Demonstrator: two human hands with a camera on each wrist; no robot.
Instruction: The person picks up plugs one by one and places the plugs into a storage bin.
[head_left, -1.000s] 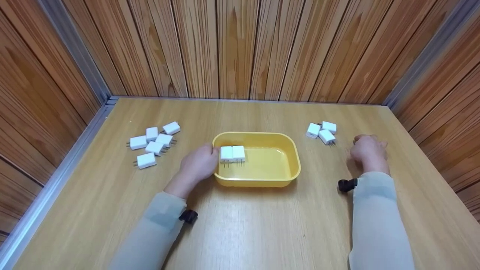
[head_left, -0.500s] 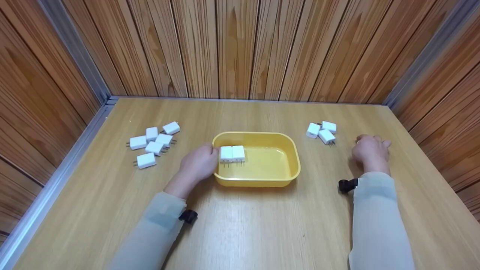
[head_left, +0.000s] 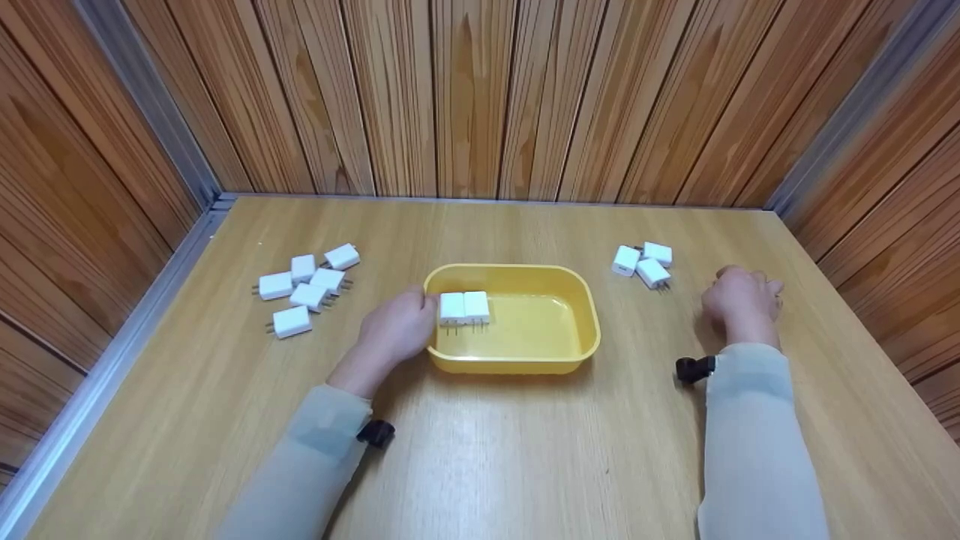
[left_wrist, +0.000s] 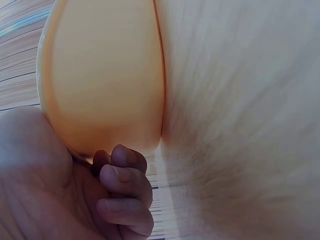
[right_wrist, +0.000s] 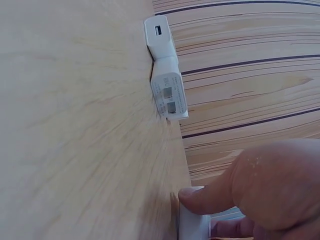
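Note:
A yellow plastic tub (head_left: 517, 365) stands mid-table, with two white USB charger plugs (head_left: 476, 306) side by side in its left part, prongs toward me. My left hand (head_left: 397, 326) grips the tub's left end; in the left wrist view its thumb is at the rim and its fingers curl below, beside the tub's outer wall (left_wrist: 105, 70). To the right, my right hand (head_left: 742, 300) pinches another white charger (right_wrist: 192, 220) at the tabletop. The head view hides that charger behind the hand; the right wrist view shows the thumb on it.
Right of the tub lies a group of three white chargers (head_left: 653, 273), left of my right hand. Several more chargers (head_left: 309, 295) lie loosely grouped at the left. Wood-panelled walls (head_left: 469, 97) enclose the table at the back and both sides.
My right hand has shifted very slightly, its fingers moving a little at the same spot. The left hand, tub and loose chargers stay in place.

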